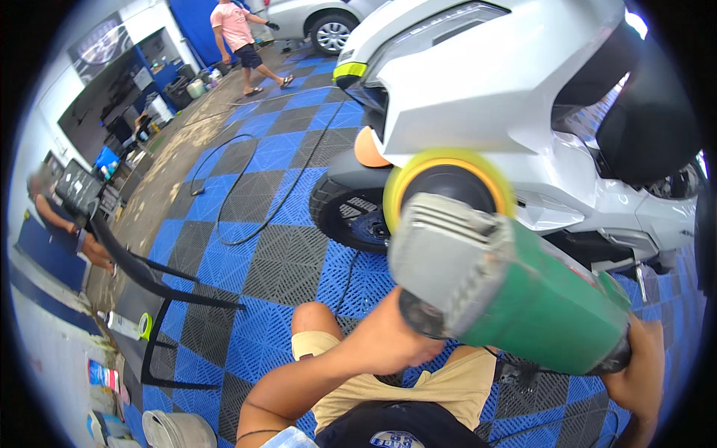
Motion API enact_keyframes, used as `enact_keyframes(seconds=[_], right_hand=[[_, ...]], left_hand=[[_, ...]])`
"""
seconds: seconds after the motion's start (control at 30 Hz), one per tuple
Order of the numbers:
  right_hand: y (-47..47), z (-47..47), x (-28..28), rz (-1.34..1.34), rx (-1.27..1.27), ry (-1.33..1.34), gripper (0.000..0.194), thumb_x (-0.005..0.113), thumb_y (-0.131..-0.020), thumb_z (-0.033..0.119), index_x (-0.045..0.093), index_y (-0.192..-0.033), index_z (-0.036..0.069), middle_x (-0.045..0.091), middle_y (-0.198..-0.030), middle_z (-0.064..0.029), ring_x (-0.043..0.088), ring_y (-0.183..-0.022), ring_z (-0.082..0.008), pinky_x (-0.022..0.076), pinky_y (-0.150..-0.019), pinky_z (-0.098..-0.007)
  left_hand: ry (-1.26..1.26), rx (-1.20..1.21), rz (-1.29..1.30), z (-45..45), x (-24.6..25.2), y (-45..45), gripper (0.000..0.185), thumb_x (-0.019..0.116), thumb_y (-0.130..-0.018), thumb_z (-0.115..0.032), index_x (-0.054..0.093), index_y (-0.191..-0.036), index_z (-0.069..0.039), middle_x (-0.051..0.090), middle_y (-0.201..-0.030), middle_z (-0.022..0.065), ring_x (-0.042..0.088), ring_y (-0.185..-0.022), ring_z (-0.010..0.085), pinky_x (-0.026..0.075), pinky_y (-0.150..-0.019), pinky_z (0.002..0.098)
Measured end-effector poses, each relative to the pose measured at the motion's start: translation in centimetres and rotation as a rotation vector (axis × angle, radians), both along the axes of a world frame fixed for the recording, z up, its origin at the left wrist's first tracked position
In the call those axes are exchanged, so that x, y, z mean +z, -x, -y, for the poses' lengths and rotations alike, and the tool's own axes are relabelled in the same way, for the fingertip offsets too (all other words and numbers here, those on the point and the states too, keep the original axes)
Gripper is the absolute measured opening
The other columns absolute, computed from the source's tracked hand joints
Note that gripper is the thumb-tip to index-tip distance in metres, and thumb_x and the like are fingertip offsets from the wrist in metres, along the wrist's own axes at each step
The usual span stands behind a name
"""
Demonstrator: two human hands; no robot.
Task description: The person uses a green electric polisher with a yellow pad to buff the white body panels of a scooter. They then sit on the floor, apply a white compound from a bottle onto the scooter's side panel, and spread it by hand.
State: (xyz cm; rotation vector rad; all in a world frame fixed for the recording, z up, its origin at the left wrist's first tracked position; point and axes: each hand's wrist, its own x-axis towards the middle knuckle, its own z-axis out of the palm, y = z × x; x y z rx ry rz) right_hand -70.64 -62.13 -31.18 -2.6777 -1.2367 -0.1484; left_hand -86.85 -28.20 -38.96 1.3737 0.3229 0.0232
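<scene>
A green and grey rotary polisher lies across the view in front of me. Its yellow foam pad, blurred at the rim, is against or very close to the lower white body panel of a motor scooter; contact cannot be told. My left hand is closed around the dark side handle by the grey head. At the tool's far end, my right hand grips the rear of the body, its fingers mostly hidden. The scooter's wheel shows just left of the pad.
A black chair with a bottle and a tape roll stands at left, near a white bucket. A black cable loops over the tiled floor. One person walks near a car; another stands far left.
</scene>
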Motion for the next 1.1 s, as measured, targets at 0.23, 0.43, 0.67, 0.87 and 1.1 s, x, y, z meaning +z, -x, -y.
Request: enact_keyframes(seconds=[0.23,0.43,0.67,0.87,1.1], right_hand=[[0.5,-8.6,4.7,-0.034,0.135,0.190,0.050,0.080,-0.073,0.017,0.065,-0.119,0.004,0.067,-0.088,-0.0167,0.060,-0.085,-0.0415,0.0404,-0.080,-0.0467],[-0.1,-8.6,6.6,0.048,0.175,0.225,0.039,0.081,-0.071,0.013,0.063,-0.104,0.006,0.067,-0.078,-0.0158,0.063,-0.078,-0.0444,0.0422,-0.074,-0.0491],[-2.5,0.3,4.9,-0.050,0.026,0.050,0.040,0.081,-0.070,0.014,0.069,-0.106,0.003,0.068,-0.083,-0.0162,0.063,-0.081,-0.0417,0.0465,-0.079,-0.0461],[-5.1,7.2,0.5,0.012,-0.066,-0.150,0.065,0.083,-0.069,0.016,0.070,-0.131,0.002,0.067,-0.103,-0.0174,0.055,-0.097,-0.0371,0.0432,-0.091,-0.0436],[-3.7,6.1,1.5,-0.038,-0.067,-0.057,0.065,0.080,-0.073,0.013,0.065,-0.135,0.000,0.062,-0.105,-0.0182,0.056,-0.098,-0.0366,0.0438,-0.091,-0.0436]], left_hand=[[0.393,0.074,0.092,-3.5,-4.3,2.2,0.012,0.067,-0.095,0.002,0.058,-0.101,-0.002,0.050,-0.067,0.0037,0.046,-0.053,0.0125,0.037,-0.048,0.0296],[0.402,0.070,0.177,-2.5,-4.7,1.5,0.010,0.066,-0.098,0.001,0.057,-0.102,-0.001,0.049,-0.065,0.0039,0.045,-0.053,0.0136,0.038,-0.050,0.0308],[0.336,-0.014,0.094,3.8,-1.2,-1.3,0.011,0.071,-0.097,-0.006,0.060,-0.098,-0.002,0.055,-0.068,0.0017,0.052,-0.056,0.0109,0.040,-0.050,0.0291],[0.151,-0.135,0.064,7.1,1.8,-4.1,0.017,0.070,-0.098,-0.004,0.058,-0.110,-0.002,0.055,-0.073,0.0008,0.050,-0.059,0.0099,0.039,-0.052,0.0284],[0.221,-0.089,0.015,4.6,1.1,-2.7,0.019,0.070,-0.091,-0.006,0.067,-0.109,-0.001,0.060,-0.071,0.0021,0.055,-0.056,0.0096,0.043,-0.052,0.0292]])
